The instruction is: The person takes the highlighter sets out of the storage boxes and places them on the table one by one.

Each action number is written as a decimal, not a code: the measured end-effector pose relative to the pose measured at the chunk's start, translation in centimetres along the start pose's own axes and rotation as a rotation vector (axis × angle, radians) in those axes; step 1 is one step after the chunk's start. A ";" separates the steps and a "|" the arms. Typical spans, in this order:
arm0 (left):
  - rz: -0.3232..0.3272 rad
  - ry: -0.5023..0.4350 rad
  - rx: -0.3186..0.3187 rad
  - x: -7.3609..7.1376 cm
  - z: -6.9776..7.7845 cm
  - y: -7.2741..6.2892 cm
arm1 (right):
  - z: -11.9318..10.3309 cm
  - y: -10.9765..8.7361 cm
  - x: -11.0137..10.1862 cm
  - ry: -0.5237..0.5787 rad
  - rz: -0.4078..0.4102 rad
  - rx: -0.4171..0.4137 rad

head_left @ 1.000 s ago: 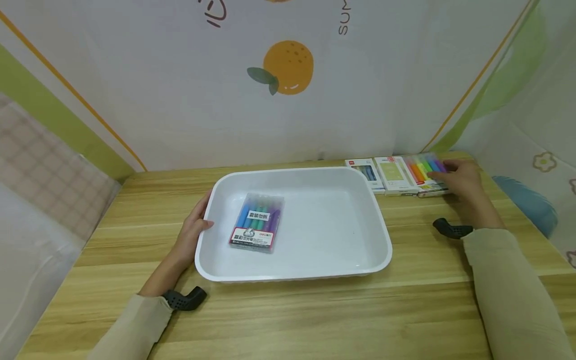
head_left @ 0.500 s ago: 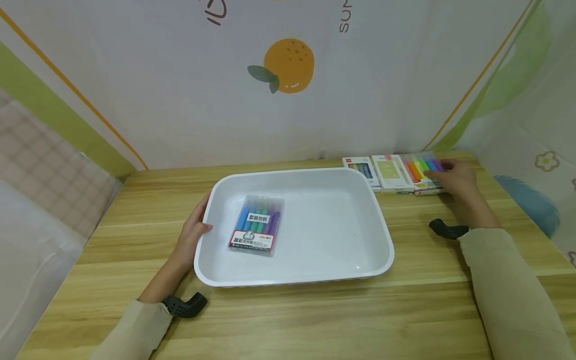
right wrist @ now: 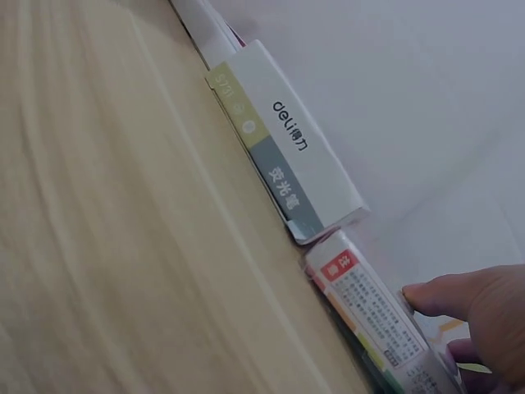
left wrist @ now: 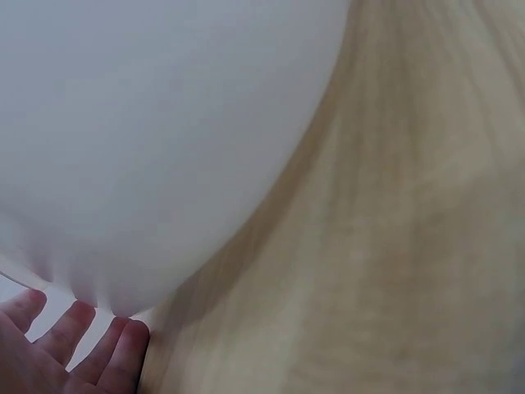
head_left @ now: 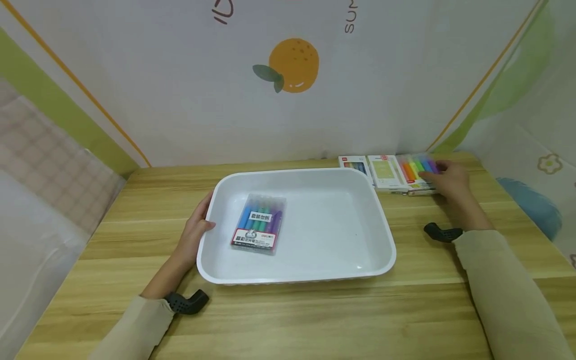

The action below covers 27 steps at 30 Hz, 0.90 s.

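White tray (head_left: 324, 230) on the worktop (head_left: 315, 325), gripped at its left side by the left hand (head_left: 194, 232), already contains one highlighter pack (head_left: 258, 225). Left outside: a deli highlighter box (head_left: 384, 172), a windowed box (head_left: 356, 166) and a rainbow marker pack (head_left: 410, 171), seemingly pinched by the right hand (head_left: 452, 181) (fingers partly hidden).

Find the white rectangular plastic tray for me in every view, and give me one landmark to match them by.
Head: the white rectangular plastic tray sits at the centre, left hand at its left side.
Left wrist: it fills the upper left, above that hand's fingers.
Right wrist: not in it.
Shared landmark: the light brown wood-grain tabletop, in all three views.
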State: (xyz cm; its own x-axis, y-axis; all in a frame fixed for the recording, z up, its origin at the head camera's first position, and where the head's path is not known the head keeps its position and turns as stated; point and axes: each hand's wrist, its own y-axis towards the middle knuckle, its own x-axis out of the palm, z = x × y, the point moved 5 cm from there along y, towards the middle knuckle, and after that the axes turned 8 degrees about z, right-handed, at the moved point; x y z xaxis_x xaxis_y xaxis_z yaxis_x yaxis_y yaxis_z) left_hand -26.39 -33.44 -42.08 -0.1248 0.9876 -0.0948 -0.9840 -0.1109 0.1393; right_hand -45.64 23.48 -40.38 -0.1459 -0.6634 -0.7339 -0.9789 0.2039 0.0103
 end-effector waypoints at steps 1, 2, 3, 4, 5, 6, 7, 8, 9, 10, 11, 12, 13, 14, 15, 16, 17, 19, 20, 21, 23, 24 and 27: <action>-0.001 0.001 0.000 0.0 0.0 0.0 | -0.1 0.0 0.1 -0.001 0.002 0.002; -0.001 0.002 -0.001 0.1 0.0 0.0 | -0.1 0.0 0.2 -0.009 0.005 -0.003; -0.002 0.002 -0.001 0.1 0.0 0.0 | -0.2 -0.1 0.3 -0.012 0.006 -0.008; -0.001 0.004 -0.003 0.1 0.0 0.0 | -0.4 -0.1 0.5 -0.015 0.007 -0.015; 0.000 0.007 -0.004 0.1 0.0 0.0 | -0.5 -0.1 0.6 -0.017 0.006 -0.022; 0.002 0.010 -0.004 0.1 0.0 0.0 | -0.6 0.0 0.7 -0.022 0.007 -0.031; 0.003 0.012 -0.005 0.0 0.0 0.0 | -0.7 0.0 0.8 -0.027 0.007 -0.041; 0.003 0.011 -0.006 0.1 0.0 0.0 | -0.8 0.0 0.9 -0.031 0.007 -0.049; 0.002 0.012 -0.006 0.1 0.0 0.0 | -0.9 0.0 1.0 -0.030 0.006 -0.053; 0.002 0.014 -0.006 0.1 0.0 0.0 | -0.9 -0.1 1.1 -0.029 0.006 -0.055; 0.000 0.015 -0.005 0.1 0.1 0.0 | -0.9 -0.1 1.1 -0.028 0.005 -0.056; -0.002 0.017 -0.004 0.1 0.1 0.0 | -0.9 -0.1 1.2 -0.027 0.005 -0.056; -0.003 0.018 -0.002 0.1 0.1 0.0 | -1.0 -0.2 1.3 -0.029 0.003 -0.059; -0.003 0.018 -0.001 0.1 0.1 0.0 | -1.1 -0.2 1.4 -0.030 0.002 -0.060; -0.004 0.017 0.001 0.1 0.1 0.0 | -1.2 -0.2 1.4 -0.031 0.001 -0.060; -0.004 0.017 0.002 0.2 0.1 0.0 | -1.3 -0.3 1.6 -0.031 -0.001 -0.063; -0.005 0.017 0.003 0.2 0.1 0.0 | -1.4 -0.3 1.6 -0.037 -0.002 -0.070; -0.005 0.015 0.003 0.2 0.2 0.0 | -1.7 -0.4 1.9 -0.044 -0.004 -0.086; -0.005 0.014 0.003 0.2 0.2 0.0 | -1.8 -0.4 2.0 -0.044 -0.005 -0.094; -0.005 0.013 0.003 0.2 0.2 0.0 | -2.0 -0.4 2.1 -0.045 -0.005 -0.107; -0.004 0.015 0.001 0.2 0.2 0.0 | -2.1 -0.5 2.3 -0.051 -0.005 -0.127; -0.004 0.014 -0.001 0.2 0.2 0.0 | -2.2 -0.5 2.4 -0.050 -0.003 -0.131; -0.004 0.015 -0.006 0.2 0.1 0.0 | -2.3 -0.6 2.6 -0.054 -0.001 -0.135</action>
State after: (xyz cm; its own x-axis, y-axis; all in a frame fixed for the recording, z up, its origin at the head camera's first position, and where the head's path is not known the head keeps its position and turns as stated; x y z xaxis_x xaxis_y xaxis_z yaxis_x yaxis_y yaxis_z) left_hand -26.39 -33.20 -41.95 -0.1228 0.9863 -0.1099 -0.9852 -0.1078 0.1332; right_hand -45.78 20.00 -40.75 -0.1403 -0.6228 -0.7697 -0.9900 0.1017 0.0983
